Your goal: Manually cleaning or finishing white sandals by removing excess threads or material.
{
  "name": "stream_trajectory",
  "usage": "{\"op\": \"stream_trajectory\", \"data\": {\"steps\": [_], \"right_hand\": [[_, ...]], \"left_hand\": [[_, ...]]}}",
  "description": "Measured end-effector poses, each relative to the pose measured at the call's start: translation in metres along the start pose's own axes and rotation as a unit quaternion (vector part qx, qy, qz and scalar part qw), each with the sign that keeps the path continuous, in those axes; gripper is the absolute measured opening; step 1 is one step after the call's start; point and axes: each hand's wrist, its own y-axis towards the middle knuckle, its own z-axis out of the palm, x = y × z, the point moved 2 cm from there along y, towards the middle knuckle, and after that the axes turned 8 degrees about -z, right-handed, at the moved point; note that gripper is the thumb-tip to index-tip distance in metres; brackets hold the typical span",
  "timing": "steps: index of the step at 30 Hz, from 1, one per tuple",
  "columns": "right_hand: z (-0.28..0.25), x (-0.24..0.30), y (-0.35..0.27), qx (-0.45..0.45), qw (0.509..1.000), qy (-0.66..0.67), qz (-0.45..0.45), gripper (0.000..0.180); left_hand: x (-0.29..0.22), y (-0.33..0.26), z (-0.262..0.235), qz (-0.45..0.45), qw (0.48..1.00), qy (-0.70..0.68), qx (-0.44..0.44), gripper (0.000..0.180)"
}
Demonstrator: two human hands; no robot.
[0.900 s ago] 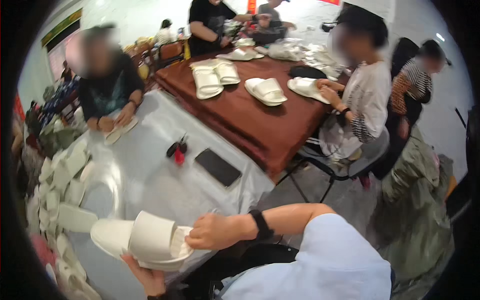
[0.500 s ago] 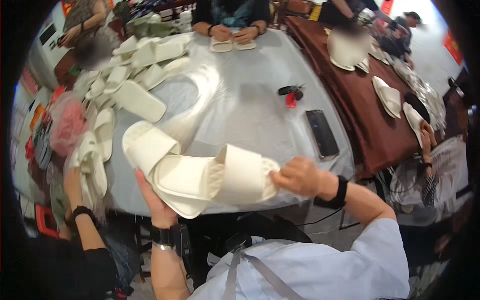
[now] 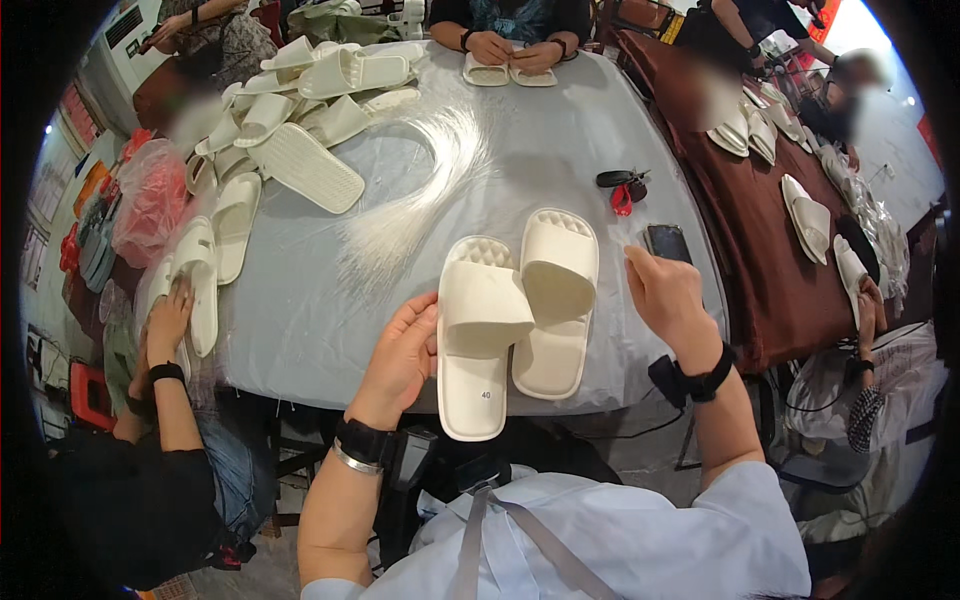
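Observation:
My left hand grips the left edge of a cream slide slipper at the table's near edge. A second cream slipper stands just right of it, its edge partly behind the first one's strap. Both have toes pointing away from me. Right of the pair, apart from them, my right hand is raised with curled fingers; whether a thin strand is in them I cannot make out. Behind this hand lies a partly hidden dark phone. A fan of thin white strands spreads over the grey-covered table.
A heap of cream slippers fills the far left. Keys with a red tag lie at the right. Co-workers' hands hold slippers across the table, and another hand works at left. A brown-covered table stands at right.
The slippers have turned from lying sideways to pointing away from me, side by side. My right hand has left the slipper's end and sits apart, farther right and higher.

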Motion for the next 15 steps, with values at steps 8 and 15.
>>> {"op": "stream_trajectory", "data": {"steps": [8, 15], "right_hand": [[-0.01, 0.036, 0.008, -0.003, 0.997, 0.073, -0.023, 0.02], [0.035, 0.031, 0.009, 0.048, 0.997, 0.041, -0.036, 0.029]], "left_hand": [[-0.016, -0.011, 0.014, 0.211, 0.867, 0.442, -0.093, 0.06], [-0.024, 0.014, 0.035, 0.292, 0.69, 0.662, 0.012, 0.066]]}}
